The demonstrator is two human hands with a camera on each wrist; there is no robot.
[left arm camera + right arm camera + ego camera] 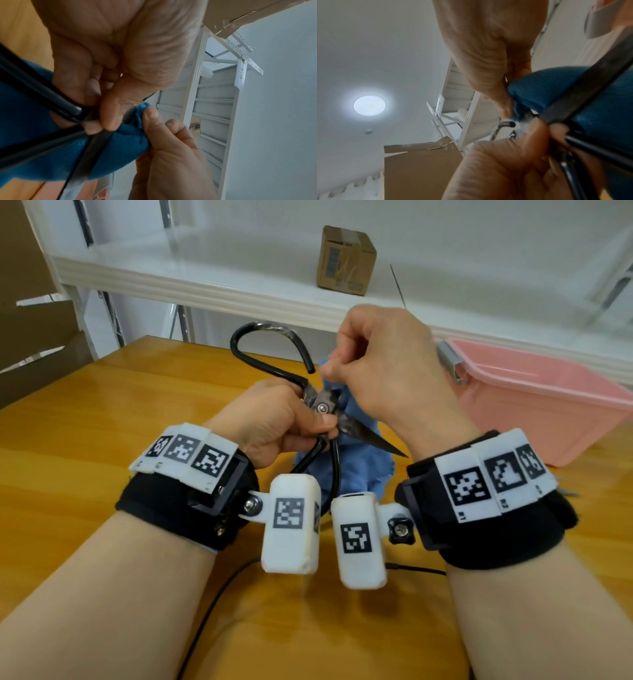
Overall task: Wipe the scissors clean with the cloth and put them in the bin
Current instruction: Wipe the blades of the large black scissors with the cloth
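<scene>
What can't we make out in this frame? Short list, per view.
- Head view: second blade of the scissors is hidden by the blue cloth and right hand.
- Head view: inside of the pink bin is mostly out of sight behind its near wall.
- Left wrist view: blade cleanliness is lost to blur.
- Right wrist view: left hand blocks the scissors' pivot.

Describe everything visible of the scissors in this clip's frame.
The scissors are dark metal with big black looped handles and a bright pivot screw. The blades are spread; one bare blade points toward the person's right wrist, the other is hidden in the blue cloth. The left hand grips them near the pivot, above the wooden table. The right hand pinches the cloth against them. One handle loop rises toward the shelf. They are not yet in the pink bin.
</scene>
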